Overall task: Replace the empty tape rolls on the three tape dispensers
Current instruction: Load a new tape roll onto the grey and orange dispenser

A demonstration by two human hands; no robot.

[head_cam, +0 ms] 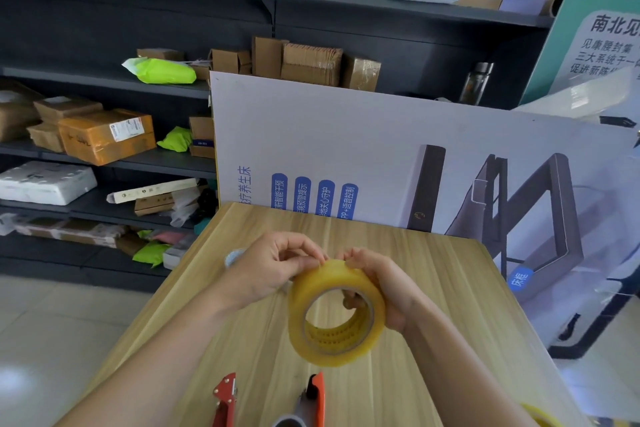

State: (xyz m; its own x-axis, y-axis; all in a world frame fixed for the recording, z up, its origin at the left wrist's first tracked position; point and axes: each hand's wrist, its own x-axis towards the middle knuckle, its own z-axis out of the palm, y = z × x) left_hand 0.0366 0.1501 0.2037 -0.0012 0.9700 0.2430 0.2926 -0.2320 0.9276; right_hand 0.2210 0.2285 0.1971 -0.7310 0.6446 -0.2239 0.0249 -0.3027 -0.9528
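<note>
The dark shelving point(104, 80) behind the table served as the main storage: its tiers held cardboard boxes point(311, 62), an orange-brown parcel point(107, 135) with a white label, lime-green pouches point(166, 71), a white wrapped bundle point(45, 182) and a dark bottle point(479, 81). What the boxes held could not be seen. A large printed board point(381, 156) leaned at the table's far edge and hid the lower shelves behind it.

Above the wooden table point(433, 270), both hands gripped a full roll of yellowish clear tape point(336, 312), held off the surface with its open core facing the camera. The right hand point(384, 288) clasped the roll from the right, a finger showing through the core. The left hand point(273, 267) pinched at the roll's top edge beside the right fingertips; whether a loose tape end was caught there was too small to tell.

Near the bottom edge lay 2 red-orange tape dispensers, the left dispenser point(225, 399) and the right dispenser point(313, 399), both cut off by the frame, so their spindles were mostly hidden. A pale round object point(233, 256) showed just behind the left hand, mostly covered. A sliver of another yellow roll point(540, 416) sat at the lower right corner, cut off.
</note>
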